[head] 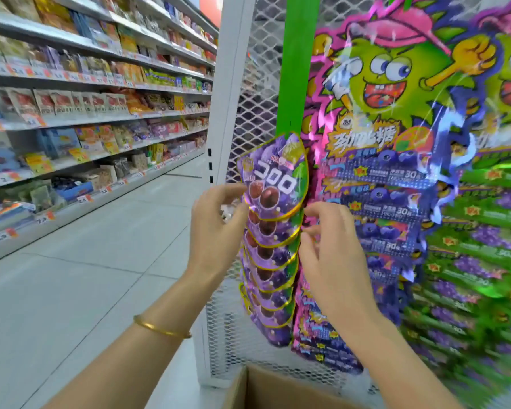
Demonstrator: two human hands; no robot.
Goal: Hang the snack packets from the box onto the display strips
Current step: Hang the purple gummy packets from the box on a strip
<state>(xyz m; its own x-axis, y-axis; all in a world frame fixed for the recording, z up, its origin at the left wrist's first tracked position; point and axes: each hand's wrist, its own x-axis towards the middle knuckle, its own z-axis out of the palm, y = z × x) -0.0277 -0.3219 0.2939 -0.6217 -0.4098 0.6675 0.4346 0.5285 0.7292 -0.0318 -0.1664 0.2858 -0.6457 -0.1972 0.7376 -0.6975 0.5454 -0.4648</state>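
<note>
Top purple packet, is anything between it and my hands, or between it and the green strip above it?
Nothing visible does. The left hand pinches the top purple packet at its left edge, the right hand has fingertips at its right edge, and it already sits below the green strip, over the other purple packets.

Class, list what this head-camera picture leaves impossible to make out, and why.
All in the head view:
- Cardboard box: contents cut off by the bottom edge.
- Strip hooks: hidden behind the grape gummy packets.
- Shelf price tags: too small, blurred.
- Green packets, far right: motion-blurred print.
- Right hand: whether it pinches a packet, unclear.
</note>
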